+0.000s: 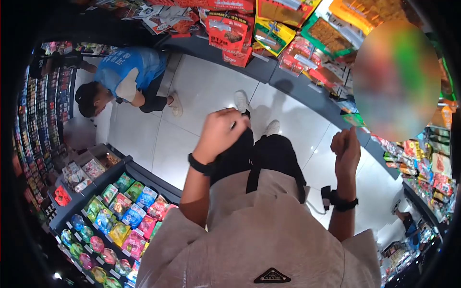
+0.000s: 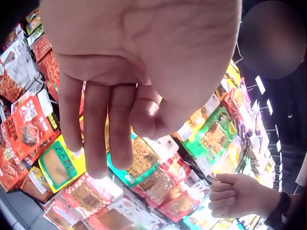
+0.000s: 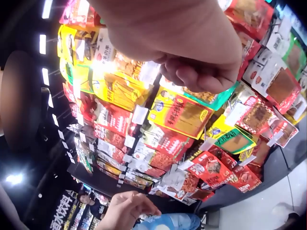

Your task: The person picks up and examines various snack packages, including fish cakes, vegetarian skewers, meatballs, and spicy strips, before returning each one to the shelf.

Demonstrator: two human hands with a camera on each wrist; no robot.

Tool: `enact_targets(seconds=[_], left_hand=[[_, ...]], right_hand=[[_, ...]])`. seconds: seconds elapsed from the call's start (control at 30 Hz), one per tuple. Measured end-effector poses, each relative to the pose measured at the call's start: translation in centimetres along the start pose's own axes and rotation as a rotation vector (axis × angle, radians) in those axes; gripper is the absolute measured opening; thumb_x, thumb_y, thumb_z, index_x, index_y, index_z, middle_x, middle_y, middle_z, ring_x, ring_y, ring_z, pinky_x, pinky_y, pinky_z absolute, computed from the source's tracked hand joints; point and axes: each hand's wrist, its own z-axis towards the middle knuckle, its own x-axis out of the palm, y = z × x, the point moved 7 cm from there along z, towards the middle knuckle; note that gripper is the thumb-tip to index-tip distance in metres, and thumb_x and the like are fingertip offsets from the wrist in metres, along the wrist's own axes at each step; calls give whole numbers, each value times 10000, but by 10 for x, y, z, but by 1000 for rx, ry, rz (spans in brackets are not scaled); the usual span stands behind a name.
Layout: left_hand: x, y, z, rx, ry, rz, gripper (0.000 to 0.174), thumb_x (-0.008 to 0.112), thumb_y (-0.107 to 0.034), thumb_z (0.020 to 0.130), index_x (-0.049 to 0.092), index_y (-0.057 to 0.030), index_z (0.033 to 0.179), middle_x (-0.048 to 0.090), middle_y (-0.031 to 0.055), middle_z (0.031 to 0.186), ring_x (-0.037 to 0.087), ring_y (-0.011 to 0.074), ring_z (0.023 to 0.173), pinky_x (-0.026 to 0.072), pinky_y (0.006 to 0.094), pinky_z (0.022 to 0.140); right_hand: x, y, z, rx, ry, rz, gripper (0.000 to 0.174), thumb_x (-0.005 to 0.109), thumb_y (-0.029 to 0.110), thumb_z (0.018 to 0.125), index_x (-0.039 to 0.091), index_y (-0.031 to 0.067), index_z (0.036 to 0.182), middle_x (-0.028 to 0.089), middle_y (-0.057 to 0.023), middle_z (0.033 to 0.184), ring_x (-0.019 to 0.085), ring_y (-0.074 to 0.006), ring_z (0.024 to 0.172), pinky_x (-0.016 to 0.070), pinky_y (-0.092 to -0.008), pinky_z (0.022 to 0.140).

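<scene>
My left hand (image 1: 222, 135) is held in front of my body over the dark trousers, a black band on its wrist. In the left wrist view its fingers hang loosely downward, with nothing in them. My right hand (image 1: 346, 151) is raised at my right side near the snack rack, its fingers loosely curled and holding nothing. Nearest to the hands are hanging snack packs: a red bag (image 1: 228, 33), a green-edged pack (image 2: 211, 136) and a yellow pack (image 3: 180, 114). Both hands stay apart from the packs.
A person in a blue vest (image 1: 129, 67) bends over at the left. Behind them rises a packed shelf (image 1: 43, 115). A bin of colourful bags (image 1: 120, 233) stands at lower left. Pale floor tiles (image 1: 187, 110) run between the bin and the curved rack base (image 1: 259, 69).
</scene>
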Motion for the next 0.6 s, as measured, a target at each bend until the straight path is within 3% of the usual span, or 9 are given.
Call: enact_targets(seconds=[0.1,0.13,0.2,0.27,0.33,0.4,0.5,0.53,0.6], left_hand=[[37,12,-3,30,172,6,173,681,-100,860,608,-11,731,647,140,777,630,371,702,504,395,621],[44,15,-2,57,160,-58,216,654,-88,920,614,19,736,635,121,718,632,284,649,492,359,636],[58,38,-1,-73,108,-444,282,596,-83,969,576,9,703,662,95,717,641,207,644,501,347,630],[83,91,-2,-451,13,-948,325,536,-89,1006,527,-30,686,670,86,720,631,162,644,517,336,646],[122,167,5,-467,-21,-1091,324,513,-108,1012,494,-69,692,666,109,744,638,178,687,524,327,701],[162,243,8,-713,-56,-1063,310,512,-124,1010,509,-82,703,668,100,790,646,184,746,525,326,768],[225,353,12,-973,-29,-1130,228,536,-186,993,528,-99,782,668,74,921,646,199,846,515,337,827],[254,393,14,-1138,-47,-1248,201,544,-209,984,540,-101,814,666,64,958,645,202,869,513,343,837],[305,465,21,-1187,-3,-1292,155,568,-240,953,574,-87,926,653,54,1029,642,203,932,506,341,850]], right_hand=[[11,-21,14,55,5,-126,537,340,404,1100,446,90,678,408,-7,591,377,-119,565,301,-288,580],[21,-22,20,49,0,-194,540,334,396,1100,476,74,690,446,-16,603,412,-121,579,324,-281,596],[41,-19,31,38,-13,-260,526,340,370,1094,503,54,707,473,-23,615,439,-123,595,342,-279,610],[60,-33,46,37,-38,-317,513,345,345,1089,531,35,725,500,-31,626,466,-125,611,361,-278,623],[79,-55,72,-44,65,-375,461,381,290,1068,551,15,740,526,-37,654,491,-129,634,387,-277,646],[88,-124,112,-19,105,-171,318,462,182,1023,581,10,783,586,-48,718,563,-140,671,447,-281,683],[93,-248,193,192,194,-255,183,540,161,980,609,15,895,640,-47,784,627,-150,724,489,-282,709],[86,-295,226,277,232,-290,161,567,169,967,612,20,927,653,-45,807,642,-153,737,498,-281,720],[63,-377,285,290,264,-300,216,614,187,934,609,18,1068,667,-53,875,655,-171,776,507,-288,723]])
